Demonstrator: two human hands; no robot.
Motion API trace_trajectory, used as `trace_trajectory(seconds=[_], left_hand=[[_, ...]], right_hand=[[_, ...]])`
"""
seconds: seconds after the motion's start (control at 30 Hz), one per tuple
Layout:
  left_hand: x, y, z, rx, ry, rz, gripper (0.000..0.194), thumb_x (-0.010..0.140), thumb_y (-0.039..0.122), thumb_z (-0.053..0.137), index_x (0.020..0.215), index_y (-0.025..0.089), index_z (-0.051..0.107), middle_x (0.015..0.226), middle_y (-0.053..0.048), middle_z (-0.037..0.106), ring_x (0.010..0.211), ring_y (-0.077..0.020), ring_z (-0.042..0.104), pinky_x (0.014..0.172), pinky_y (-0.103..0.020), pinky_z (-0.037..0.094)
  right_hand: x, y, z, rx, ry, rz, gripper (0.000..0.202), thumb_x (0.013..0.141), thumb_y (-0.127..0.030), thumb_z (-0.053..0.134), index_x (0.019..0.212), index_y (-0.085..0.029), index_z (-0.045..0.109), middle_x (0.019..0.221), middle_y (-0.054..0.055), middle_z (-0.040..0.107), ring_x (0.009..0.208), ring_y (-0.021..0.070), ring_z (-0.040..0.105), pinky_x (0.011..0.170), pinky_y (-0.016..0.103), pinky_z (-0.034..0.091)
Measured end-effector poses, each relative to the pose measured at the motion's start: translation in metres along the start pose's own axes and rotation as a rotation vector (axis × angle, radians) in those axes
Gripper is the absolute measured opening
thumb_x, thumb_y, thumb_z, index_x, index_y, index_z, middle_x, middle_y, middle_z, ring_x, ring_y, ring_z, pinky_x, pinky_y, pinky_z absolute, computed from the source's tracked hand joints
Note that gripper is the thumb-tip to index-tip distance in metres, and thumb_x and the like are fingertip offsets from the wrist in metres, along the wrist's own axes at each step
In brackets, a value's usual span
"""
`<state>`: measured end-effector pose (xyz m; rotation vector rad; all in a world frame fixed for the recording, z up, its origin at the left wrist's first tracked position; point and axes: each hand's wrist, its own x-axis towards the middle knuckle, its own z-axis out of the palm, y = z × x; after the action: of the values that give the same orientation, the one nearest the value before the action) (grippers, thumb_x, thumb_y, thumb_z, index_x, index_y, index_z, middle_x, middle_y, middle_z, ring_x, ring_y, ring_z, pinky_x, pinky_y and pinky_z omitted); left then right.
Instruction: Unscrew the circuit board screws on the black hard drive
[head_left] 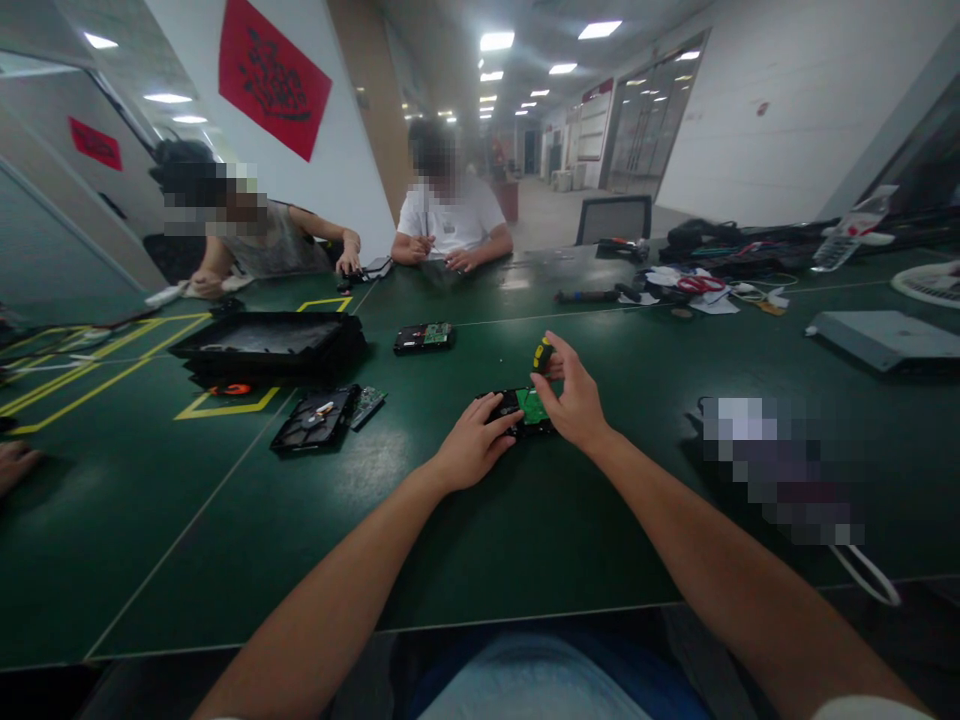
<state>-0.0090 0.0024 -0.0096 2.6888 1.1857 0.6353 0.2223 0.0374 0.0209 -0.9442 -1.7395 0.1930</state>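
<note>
A black hard drive with a green circuit board (pixel 534 405) lies on the green table in front of me. My left hand (pixel 474 440) grips its left end, with fingers over the top and the thumb at the near side. In my right hand (pixel 574 395) is a yellow-and-black screwdriver (pixel 541 354), held upright between thumb and fingers. Its shaft points down at the green board; whether the tip sits in a screw is too small to tell. To the left lie an opened drive case (pixel 315 418) and a loose circuit board (pixel 367 407).
Another hard drive (pixel 424 337) lies farther back, beside black stacked trays (pixel 270 345). A grey metal box (pixel 889 340), a bottle (pixel 855 230) and a partly blurred pouch-like item (pixel 780 470) are at right. Two people sit across the table; another person's hand (pixel 16 465) shows far left.
</note>
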Motion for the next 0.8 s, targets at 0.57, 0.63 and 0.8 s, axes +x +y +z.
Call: trace_trajectory(seconds=[0.57,0.63,0.8], left_hand=[[-0.007,0.008,-0.018,-0.005,0.012,-0.151,0.084,0.092,0.065,0.064,0.160,0.020,0.040,0.145,-0.019,0.054,0.134,-0.0388,0.053,0.113,-0.059,0.045],[-0.009,0.016,-0.021,0.011,0.018,-0.155,0.087,0.091,0.067,0.065,0.160,0.022,0.039,0.145,-0.018,0.053,0.133,-0.0396,0.053,0.112,-0.058,0.046],[-0.012,0.033,-0.031,0.030,-0.068,-0.162,0.105,0.079,0.080,0.070,0.162,0.025,0.037,0.145,-0.019,0.050,0.125,-0.0415,0.059,0.106,-0.056,0.053]], right_hand=[[0.000,0.000,0.000,-0.039,0.043,-0.012,0.066,0.099,-0.032,0.060,0.160,-0.035,0.034,0.129,0.010,0.066,0.101,0.0271,0.069,0.089,0.051,0.065],[0.000,0.000,-0.001,-0.047,0.053,-0.015,0.067,0.098,-0.031,0.061,0.160,-0.036,0.034,0.128,0.010,0.065,0.099,0.0270,0.069,0.087,0.050,0.065],[0.001,0.000,-0.001,-0.049,0.029,-0.022,0.069,0.098,-0.031,0.060,0.160,-0.036,0.033,0.124,0.010,0.064,0.097,0.0266,0.067,0.086,0.050,0.065]])
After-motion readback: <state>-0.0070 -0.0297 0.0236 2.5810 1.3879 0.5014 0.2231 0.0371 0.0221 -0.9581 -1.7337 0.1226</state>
